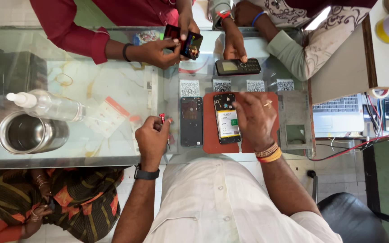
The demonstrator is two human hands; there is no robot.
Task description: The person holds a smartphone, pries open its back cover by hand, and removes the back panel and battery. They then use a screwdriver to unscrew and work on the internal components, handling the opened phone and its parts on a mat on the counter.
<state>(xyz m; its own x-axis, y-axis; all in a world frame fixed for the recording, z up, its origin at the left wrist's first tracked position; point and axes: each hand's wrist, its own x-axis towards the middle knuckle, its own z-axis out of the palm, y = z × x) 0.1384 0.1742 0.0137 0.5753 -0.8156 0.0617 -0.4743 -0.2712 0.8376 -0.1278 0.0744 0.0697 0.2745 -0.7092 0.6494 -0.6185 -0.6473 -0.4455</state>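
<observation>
Glass counter (pixel 113 90), mat (pixel 210 135) at centre. Opened phone (pixel 227 119) face-down on mat, pinned steady under right hand (pixel 254 119), fingers spread. Left hand (pixel 151 139) at 9 o'clock, clenched on red-handled screwdriver (pixel 163 120). Detached back cover (pixel 191 121) parked between, kept clear.

A phone repair shop: glass counter (pixel 113 90), opened phone (pixel 227 121) on a repair mat (pixel 209 135), customers' hands across.
</observation>
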